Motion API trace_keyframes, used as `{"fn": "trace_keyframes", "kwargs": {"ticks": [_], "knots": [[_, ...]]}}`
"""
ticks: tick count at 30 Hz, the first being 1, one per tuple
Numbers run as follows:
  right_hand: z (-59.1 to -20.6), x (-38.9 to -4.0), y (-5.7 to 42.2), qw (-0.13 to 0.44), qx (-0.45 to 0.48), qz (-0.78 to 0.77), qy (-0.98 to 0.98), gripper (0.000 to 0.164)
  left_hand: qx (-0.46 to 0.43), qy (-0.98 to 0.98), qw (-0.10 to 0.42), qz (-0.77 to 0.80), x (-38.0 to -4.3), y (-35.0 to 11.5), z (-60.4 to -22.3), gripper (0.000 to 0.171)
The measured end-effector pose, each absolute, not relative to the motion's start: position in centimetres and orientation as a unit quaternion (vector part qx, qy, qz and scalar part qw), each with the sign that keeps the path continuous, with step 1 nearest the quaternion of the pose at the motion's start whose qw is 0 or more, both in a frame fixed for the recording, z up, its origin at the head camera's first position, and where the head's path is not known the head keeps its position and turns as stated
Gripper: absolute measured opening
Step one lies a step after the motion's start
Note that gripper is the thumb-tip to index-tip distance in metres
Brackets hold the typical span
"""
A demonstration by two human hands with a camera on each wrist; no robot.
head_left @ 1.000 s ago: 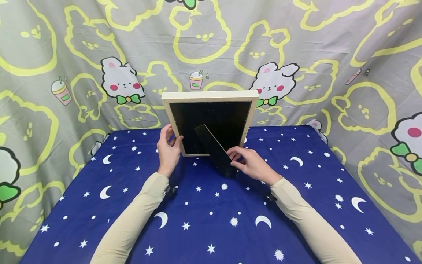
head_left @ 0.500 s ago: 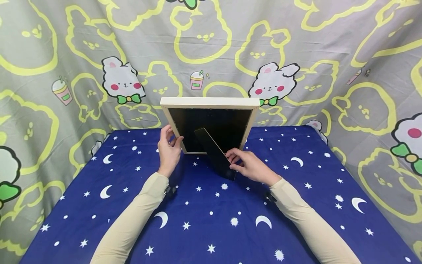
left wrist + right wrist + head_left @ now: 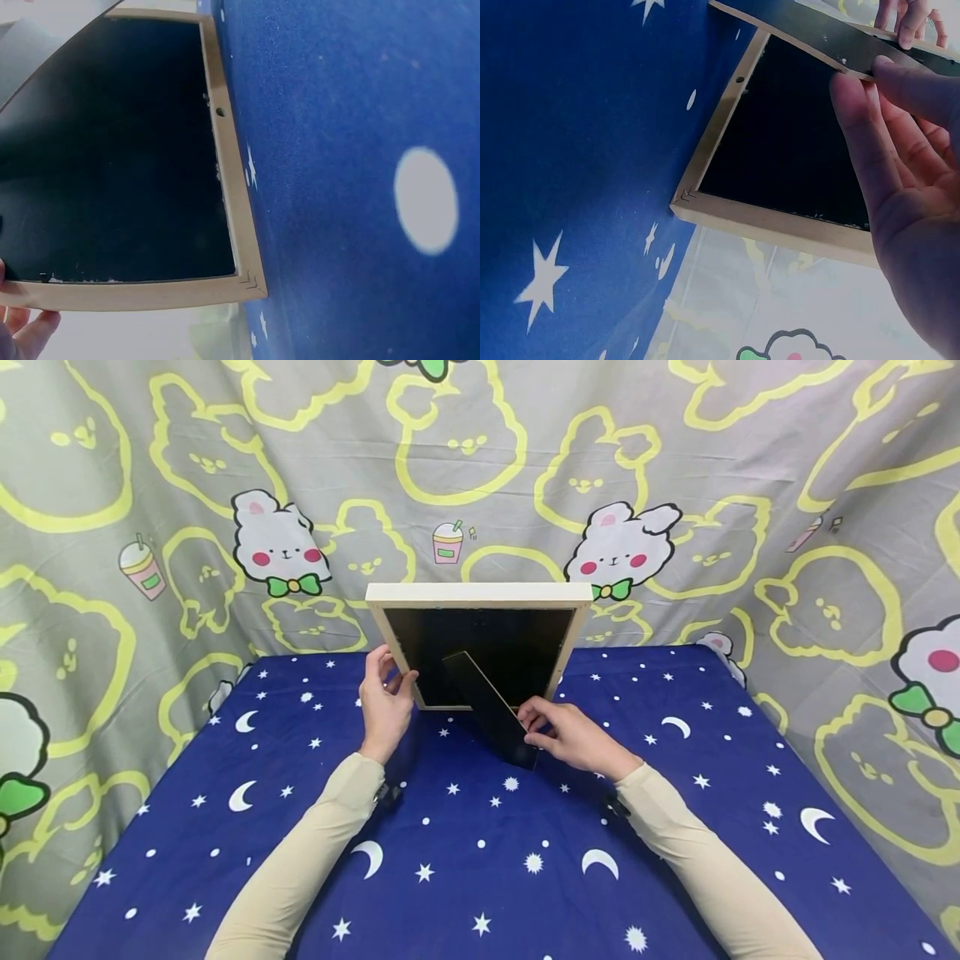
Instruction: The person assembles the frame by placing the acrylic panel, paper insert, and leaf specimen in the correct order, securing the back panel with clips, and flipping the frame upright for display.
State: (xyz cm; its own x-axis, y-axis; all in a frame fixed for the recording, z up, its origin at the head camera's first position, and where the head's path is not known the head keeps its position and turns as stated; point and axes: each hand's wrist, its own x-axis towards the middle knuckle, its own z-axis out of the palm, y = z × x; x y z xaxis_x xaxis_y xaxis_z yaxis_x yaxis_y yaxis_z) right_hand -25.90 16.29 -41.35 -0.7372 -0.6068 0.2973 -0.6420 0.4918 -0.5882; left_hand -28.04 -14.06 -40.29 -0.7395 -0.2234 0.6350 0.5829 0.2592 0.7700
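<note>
A picture frame (image 3: 480, 594) with a pale wood border and black backing stands on the table, its back toward me. From the backing a black easel leg (image 3: 491, 710) slants down toward the tablecloth. My left hand (image 3: 386, 706) grips the frame's left side, thumb on the near face and fingers behind. With thumb and fingers my right hand (image 3: 573, 735) pinches the right edge of the leg near its lower end. The right wrist view shows this pinch on the leg (image 3: 802, 34) close up. In the left wrist view the frame's lower corner (image 3: 251, 285) meets the cloth.
A dark blue tablecloth (image 3: 465, 877) with white stars and moons covers the table. Behind and along both sides hangs a grey curtain (image 3: 495, 460) with yellow bear outlines and white rabbits, close behind the picture frame.
The picture frame's top edge has tipped lower, and its bottom edge has shifted slightly away. The easel leg's upper end dropped a little. Both hands keep their holds, almost still in the last half second.
</note>
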Motion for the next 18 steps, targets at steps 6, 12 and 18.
{"fn": "trace_keyframes", "kwargs": {"ticks": [6,12,18], "knots": [[-41.4,-25.9,16.3,0.025,0.364,0.35,-0.863,0.026,-0.125,-0.716,0.34,-0.597,-26.6,-13.5,-38.7,0.045],[-41.3,-25.9,16.5,0.027,0.364,0.347,-0.864,0.025,-0.123,-0.709,0.336,-0.608,-26.5,-13.5,-38.8,0.045],[-41.1,-26.0,16.9,0.035,0.363,0.346,-0.865,0.025,-0.137,-0.703,0.341,-0.61,-26.3,-13.4,-38.7,0.044]]}}
